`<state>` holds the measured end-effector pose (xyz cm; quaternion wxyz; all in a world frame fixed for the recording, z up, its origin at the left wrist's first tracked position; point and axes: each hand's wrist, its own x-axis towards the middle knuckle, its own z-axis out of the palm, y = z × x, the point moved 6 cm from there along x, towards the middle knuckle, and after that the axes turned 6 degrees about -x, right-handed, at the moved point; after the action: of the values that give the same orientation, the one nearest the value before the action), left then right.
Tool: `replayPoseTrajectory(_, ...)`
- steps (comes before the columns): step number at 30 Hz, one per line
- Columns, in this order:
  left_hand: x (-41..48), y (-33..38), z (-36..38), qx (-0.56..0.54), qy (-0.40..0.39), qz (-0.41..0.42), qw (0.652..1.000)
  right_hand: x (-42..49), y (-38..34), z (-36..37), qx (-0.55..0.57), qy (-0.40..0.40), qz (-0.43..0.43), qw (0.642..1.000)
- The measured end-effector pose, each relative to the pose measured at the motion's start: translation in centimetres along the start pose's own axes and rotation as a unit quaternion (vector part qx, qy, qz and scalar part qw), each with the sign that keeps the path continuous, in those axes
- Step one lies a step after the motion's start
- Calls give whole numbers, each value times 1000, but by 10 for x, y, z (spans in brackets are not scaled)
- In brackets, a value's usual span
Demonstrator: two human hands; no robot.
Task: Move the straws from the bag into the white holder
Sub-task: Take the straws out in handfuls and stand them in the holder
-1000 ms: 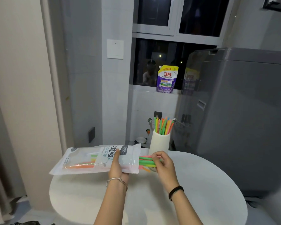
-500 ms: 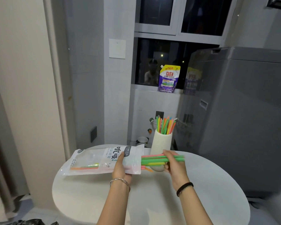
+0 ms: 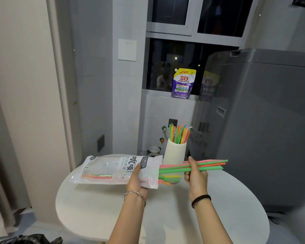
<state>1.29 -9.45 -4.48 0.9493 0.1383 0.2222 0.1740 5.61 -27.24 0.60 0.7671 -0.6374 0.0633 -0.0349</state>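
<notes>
Straws leaving the bag — one holder on the desk [image 3: 99, 208]

The left hand [image 3: 136, 180] pinches the bag [image 3: 113, 169], printed "吮吸"; the right hand [image 3: 195, 175] is closed around four straws [image 3: 211, 164] — pink, orange, two green. The white holder [image 3: 174, 154] stands at 12 o'clock; the windowsill pouch [image 3: 182, 83] reads "立白", "150克".

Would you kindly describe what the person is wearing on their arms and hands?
Both forearms are bare, with no sleeves in view. The left hand has a thin silver bangle around its wrist. The right hand has a narrow black band around its wrist. No gloves or rings are visible.
</notes>
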Motion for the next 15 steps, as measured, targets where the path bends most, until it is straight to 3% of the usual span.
replayPoseTrajectory(2, 1, -3, 1, -2, 2, 0, 1000, -1, -1, 1, -4, -7, -4, 1000)
replayPoseTrajectory(7, 3, -12, 4, 1, -2, 4, 1000, -7, 5, 26, -91, -136, 23, 986)
replayPoseTrajectory(15, 6, -8, 14, -23, -18, 12, 1000, 24, -28, 17, -70, -42, -55, 995)
